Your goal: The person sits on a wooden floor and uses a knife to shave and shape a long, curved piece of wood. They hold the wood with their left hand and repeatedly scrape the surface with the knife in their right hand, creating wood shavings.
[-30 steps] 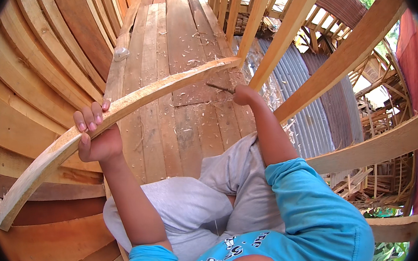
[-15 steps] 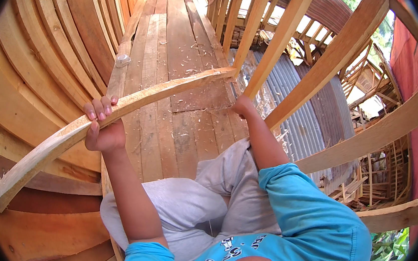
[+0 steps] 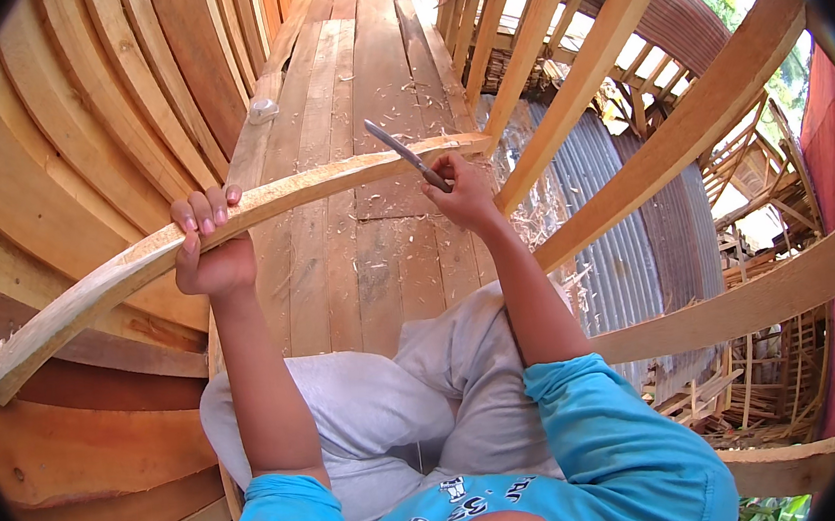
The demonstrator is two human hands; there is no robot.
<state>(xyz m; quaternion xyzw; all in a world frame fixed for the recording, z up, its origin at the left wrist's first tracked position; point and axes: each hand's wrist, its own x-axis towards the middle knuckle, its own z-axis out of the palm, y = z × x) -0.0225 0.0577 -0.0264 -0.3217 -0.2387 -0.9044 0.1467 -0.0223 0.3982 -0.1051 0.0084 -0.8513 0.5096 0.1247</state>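
A long, slightly curved timber [image 3: 319, 181] stretches from the left side to the upright ribs on the right, its upper face pale and freshly cut. My left hand [image 3: 211, 242] grips it left of its middle, fingers over the top and thumb in front. In my right hand [image 3: 461, 192] is a knife [image 3: 401, 150], held by its handle in a closed grip. The blade points up and to the left, over the timber's right part. Whether the blade touches the wood I cannot tell.
Planks [image 3: 393, 263] strewn with shavings form the floor. Curved boards [image 3: 38, 176] line the left side. Upright wooden ribs [image 3: 581, 74] stand on the right, with corrugated metal sheets [image 3: 626, 230] beyond them. A small clear object [image 3: 263, 111] sits at the floor's left edge.
My right hand has risen from beside the ribs, bringing the knife into view above the timber. My left hand keeps its hold. The whole view has shifted slightly.
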